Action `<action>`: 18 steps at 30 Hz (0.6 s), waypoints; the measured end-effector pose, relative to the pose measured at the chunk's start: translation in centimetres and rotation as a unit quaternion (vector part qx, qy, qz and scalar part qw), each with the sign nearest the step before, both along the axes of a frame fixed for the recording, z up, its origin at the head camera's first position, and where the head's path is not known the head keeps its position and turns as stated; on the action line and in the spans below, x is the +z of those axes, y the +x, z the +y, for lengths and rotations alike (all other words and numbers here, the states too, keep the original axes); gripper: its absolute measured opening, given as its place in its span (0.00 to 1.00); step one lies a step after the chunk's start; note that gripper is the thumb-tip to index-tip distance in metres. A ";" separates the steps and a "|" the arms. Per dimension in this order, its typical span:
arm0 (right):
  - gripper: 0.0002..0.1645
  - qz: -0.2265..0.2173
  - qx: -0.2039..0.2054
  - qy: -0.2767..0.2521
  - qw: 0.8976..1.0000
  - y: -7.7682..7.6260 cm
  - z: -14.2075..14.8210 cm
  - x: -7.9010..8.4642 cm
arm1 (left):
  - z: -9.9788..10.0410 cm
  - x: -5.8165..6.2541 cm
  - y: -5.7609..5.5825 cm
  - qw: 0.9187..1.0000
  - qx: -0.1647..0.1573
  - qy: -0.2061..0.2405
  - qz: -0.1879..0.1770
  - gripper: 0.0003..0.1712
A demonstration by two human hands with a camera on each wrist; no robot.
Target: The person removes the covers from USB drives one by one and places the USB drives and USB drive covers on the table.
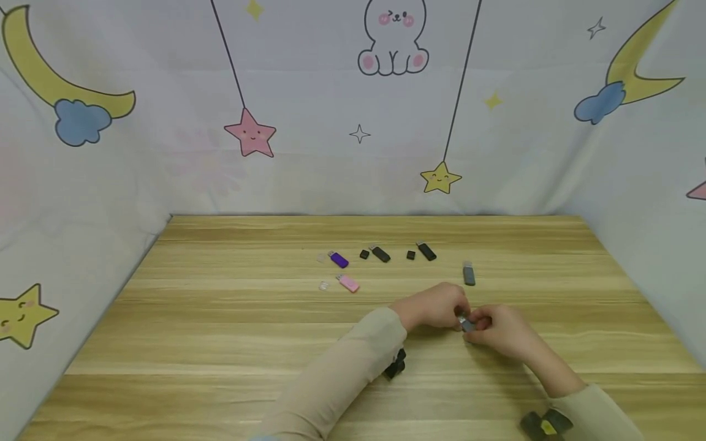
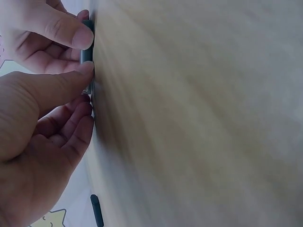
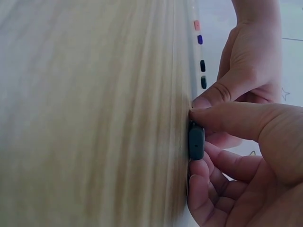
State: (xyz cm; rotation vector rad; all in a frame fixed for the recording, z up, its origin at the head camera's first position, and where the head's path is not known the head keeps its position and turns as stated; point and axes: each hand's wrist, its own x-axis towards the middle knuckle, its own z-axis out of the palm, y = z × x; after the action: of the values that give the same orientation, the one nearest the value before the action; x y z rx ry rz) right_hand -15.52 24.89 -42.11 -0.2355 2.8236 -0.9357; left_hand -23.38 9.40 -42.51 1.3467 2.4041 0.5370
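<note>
Both hands meet low over the wooden table, right of the middle, at one grey USB stick (image 1: 467, 326). My right hand (image 1: 504, 331) pinches its body between thumb and fingers. From the other side my left hand (image 1: 438, 306) pinches at the pale connector end, and its fingertips hide most of that end. In the left wrist view the dark body of the USB stick (image 2: 86, 54) shows between the two thumbs. Its rounded back end shows in the right wrist view, framed by the right thumb and fingers. Just beyond the hands lies another grey USB stick (image 1: 469, 274).
Farther back lie a black USB stick (image 1: 426, 251) with its cap (image 1: 410, 255), a dark USB stick (image 1: 380, 253) with its cap (image 1: 364, 254), a purple one (image 1: 339, 260) and a pink one (image 1: 349, 283). Clear caps (image 1: 323, 285) lie left of these. A patterned curtain (image 1: 331, 171) borders the table (image 1: 220, 343).
</note>
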 end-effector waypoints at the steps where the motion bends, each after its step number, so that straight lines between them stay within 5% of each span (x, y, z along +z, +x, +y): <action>1: 0.17 0.000 0.000 0.002 1.000 0.0 0.0 0.0 | 0.0 0.0 0.0 1.000 0.002 -0.001 -0.001 0.07; 18: 0.14 0.028 0.031 -0.029 0.999 -0.1 -0.5 0.6 | -2.1 0.5 -0.2 0.998 0.021 0.020 -0.047 0.07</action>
State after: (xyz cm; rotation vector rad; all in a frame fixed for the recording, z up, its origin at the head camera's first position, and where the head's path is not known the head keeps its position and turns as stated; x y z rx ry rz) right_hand -15.64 24.35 -41.46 -0.3586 2.8244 -1.0137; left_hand -23.55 7.30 -41.98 1.2611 2.3624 0.6492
